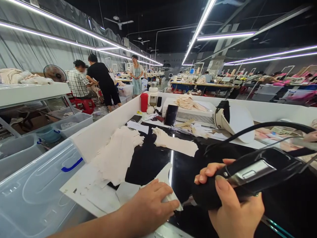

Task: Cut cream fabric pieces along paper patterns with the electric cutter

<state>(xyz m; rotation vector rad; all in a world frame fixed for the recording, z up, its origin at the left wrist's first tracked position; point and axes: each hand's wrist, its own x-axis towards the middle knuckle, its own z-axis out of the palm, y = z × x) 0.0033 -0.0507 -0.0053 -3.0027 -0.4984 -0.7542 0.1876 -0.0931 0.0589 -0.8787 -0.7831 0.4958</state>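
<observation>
My right hand [235, 205] is wrapped around a black corded handheld power tool [255, 175] with a silver panel and a narrow metal tip. That tip points left, close to the edge of a cream fabric piece [164, 173] on the glossy black work surface [146, 155]. My left hand [153, 201] lies over this piece with its fingers pressing down, hiding part of it. A thin shiny greenish strip [277, 228] shows below my right hand; its kind is unclear. Left of the black surface lies a heap of cream fabric pieces [119, 152], and farther back another cream piece [175, 142].
A phone [171, 115] leans against a white vented box [195, 114] with fabric on top. A white visor [237, 122] stands beside it. The tool's black cable [262, 125] arches at right. Clear plastic bins [44, 188] stand left of the white table wall [104, 132]. Several people are farther back.
</observation>
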